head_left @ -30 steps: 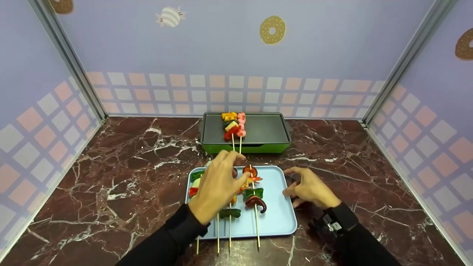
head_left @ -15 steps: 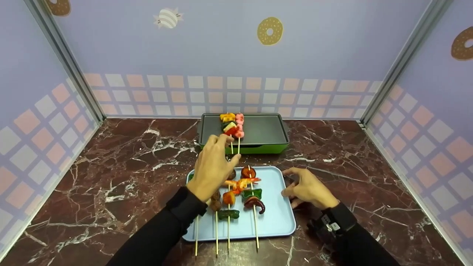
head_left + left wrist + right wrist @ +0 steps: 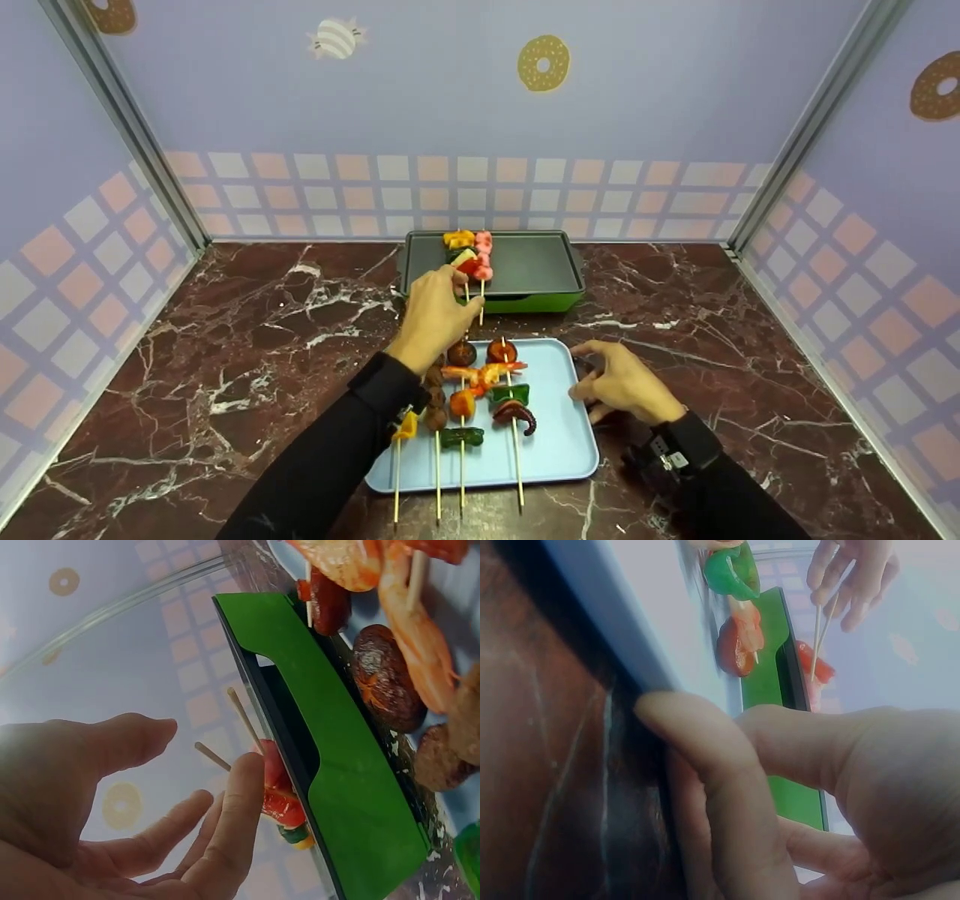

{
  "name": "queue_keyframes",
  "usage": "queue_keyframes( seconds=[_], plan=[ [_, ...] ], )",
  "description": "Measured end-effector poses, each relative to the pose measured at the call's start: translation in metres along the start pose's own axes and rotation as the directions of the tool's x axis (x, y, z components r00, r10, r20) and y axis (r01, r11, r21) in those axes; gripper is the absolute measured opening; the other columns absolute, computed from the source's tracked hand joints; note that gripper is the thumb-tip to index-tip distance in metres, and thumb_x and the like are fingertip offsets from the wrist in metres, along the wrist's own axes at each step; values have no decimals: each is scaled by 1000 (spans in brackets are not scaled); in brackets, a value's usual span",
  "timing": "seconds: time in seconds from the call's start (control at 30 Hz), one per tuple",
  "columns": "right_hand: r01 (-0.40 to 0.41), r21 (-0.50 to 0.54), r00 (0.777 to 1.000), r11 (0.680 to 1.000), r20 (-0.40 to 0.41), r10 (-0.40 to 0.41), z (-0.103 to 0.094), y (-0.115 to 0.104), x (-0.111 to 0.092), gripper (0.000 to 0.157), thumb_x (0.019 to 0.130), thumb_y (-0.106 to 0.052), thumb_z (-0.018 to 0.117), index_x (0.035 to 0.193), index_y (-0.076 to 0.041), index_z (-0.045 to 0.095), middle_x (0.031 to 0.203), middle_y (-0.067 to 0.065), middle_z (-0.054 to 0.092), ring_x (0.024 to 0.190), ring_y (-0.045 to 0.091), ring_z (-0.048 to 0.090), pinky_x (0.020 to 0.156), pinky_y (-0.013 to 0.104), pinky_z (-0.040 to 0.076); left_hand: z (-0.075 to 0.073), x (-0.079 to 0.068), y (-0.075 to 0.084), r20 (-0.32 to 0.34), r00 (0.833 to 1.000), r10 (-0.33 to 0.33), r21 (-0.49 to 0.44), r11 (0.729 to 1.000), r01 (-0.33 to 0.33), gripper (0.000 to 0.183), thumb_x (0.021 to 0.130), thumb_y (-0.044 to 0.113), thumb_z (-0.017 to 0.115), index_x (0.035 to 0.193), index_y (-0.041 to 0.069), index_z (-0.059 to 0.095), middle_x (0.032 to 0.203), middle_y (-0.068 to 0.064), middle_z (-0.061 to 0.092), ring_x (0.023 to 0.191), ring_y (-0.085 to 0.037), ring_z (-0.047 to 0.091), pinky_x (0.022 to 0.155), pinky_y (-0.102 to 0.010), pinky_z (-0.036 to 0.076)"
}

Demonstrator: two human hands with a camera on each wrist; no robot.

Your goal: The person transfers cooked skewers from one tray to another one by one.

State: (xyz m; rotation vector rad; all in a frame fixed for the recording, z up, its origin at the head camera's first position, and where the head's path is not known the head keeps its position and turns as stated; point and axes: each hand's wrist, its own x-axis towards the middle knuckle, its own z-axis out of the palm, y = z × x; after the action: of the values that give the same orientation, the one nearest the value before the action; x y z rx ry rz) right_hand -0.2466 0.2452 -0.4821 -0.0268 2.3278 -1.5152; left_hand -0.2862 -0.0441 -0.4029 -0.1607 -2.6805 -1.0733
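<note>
My left hand [image 3: 435, 315] is at the front of the green grill [image 3: 525, 301], beside the sticks of two skewers on its plate. One is a mixed vegetable skewer [image 3: 463, 255], the other a pink skewer [image 3: 484, 255]. In the left wrist view, a wide gap parts the thumb from the fingers, which overlap one stick. My right hand [image 3: 626, 382] has its fingertips at the right rim of a light blue tray [image 3: 562, 442], thumb and index finger spread. On the tray lie a seafood skewer [image 3: 514, 394], a shrimp and pepper skewer [image 3: 463, 405] and a brown meatball skewer [image 3: 435, 405].
Another skewer with a yellow piece [image 3: 406, 426] is partly under the left sleeve, its stick past the tray's near edge. Brown marble counter [image 3: 247, 375] surrounds the tray, and patterned walls [image 3: 375, 90] enclose it at the back and sides.
My left hand has moved forward from over the tray to the skewer sticks at the grill, uncovering the meatballs and shrimp. The right hand stays at the tray's rim.
</note>
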Motion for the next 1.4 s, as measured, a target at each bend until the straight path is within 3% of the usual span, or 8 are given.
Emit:
queue_keyframes(
  seconds=[0.23, 0.33, 0.5, 0.63, 0.87, 1.1, 1.3, 1.4],
  plan=[
    [9, 0, 1000, 1000, 2, -9, 1, -1, -1, 73, 75, 3, 80, 140, -14, 50, 86, 22, 65, 69, 32, 68, 56, 50, 64, 2, 9, -2, 36, 999, -27, -19, 999, 28, 32, 85, 24, 75, 108, 2, 70, 91, -7, 71, 88, -23, 66, 81, -35, 58],
    [14, -3, 1000, 1000, -1, -14, 2, -2, -1, 74, 75, 3, 80, 140, -13, 50, 86, 22, 65, 69, 32, 68, 56, 50, 64, 2, 11, -3, 39, 998, -45, -13, 999, 46, 18, 85, 24, 74, 83, 7, 68, 68, 2, 61, 70, -18, 60, 67, -29, 53],
    [9, -3, 1000, 1000, -4, -9, 2, -1, 0, 75, 74, 4, 80, 140, -14, 49, 86, 22, 65, 69, 32, 68, 56, 50, 64, 0, 14, -4, 86, 991, -106, -50, 993, 111, 33, 87, 23, 72, 59, 13, 58, 51, 8, 56, 50, -10, 56, 51, -22, 41],
    [1, -1, 1000, 1000, -6, -1, 2, -1, 1, 75, 75, 5, 79, 141, -13, 49, 87, 22, 65, 70, 33, 68, 56, 50, 64, -2, 18, -5, 142, 975, -173, -106, 976, 189, 17, 89, 20, 70, 76, 10, 75, 68, 0, 72, 59, -14, 70, 49, -20, 49],
    [-7, -9, 1000, 1000, -15, 7, 4, -11, -6, 73, 76, 7, 77, 141, -10, 48, 88, 24, 64, 70, 34, 68, 57, 50, 64, -3, 22, -6, 231, 937, -260, -240, 919, 314, 16, 87, 13, 73, 100, 3, 72, 98, -11, 72, 76, -21, 75, 56, -21, 58],
    [-10, -10, 1000, 1000, -17, 10, 4, -9, -5, 73, 76, 7, 77, 141, -10, 48, 88, 24, 64, 71, 34, 69, 57, 50, 64, -3, 24, -8, 263, 932, -251, -276, 906, 321, 20, 87, 11, 73, 104, 0, 72, 103, -14, 70, 78, -23, 74, 58, -21, 59],
    [0, 3, 1000, 1000, -5, 0, 1, -1, 0, 73, 77, 6, 77, 142, -10, 48, 87, 23, 64, 71, 33, 68, 57, 51, 63, -2, 25, -10, 304, 916, -263, -328, 873, 360, 27, 88, 9, 71, 113, -2, 67, 107, -13, 64, 75, -18, 71, 62, -21, 61],
    [-3, 9, 1000, 1000, -3, 3, 0, -1, 0, 74, 76, 5, 79, 141, -12, 49, 88, 22, 64, 71, 33, 68, 57, 51, 63, -2, 25, -11, 306, 916, -261, -321, 877, 357, 28, 88, 9, 71, 114, -1, 67, 104, -12, 67, 75, -18, 71, 61, -21, 60]
  ],
)
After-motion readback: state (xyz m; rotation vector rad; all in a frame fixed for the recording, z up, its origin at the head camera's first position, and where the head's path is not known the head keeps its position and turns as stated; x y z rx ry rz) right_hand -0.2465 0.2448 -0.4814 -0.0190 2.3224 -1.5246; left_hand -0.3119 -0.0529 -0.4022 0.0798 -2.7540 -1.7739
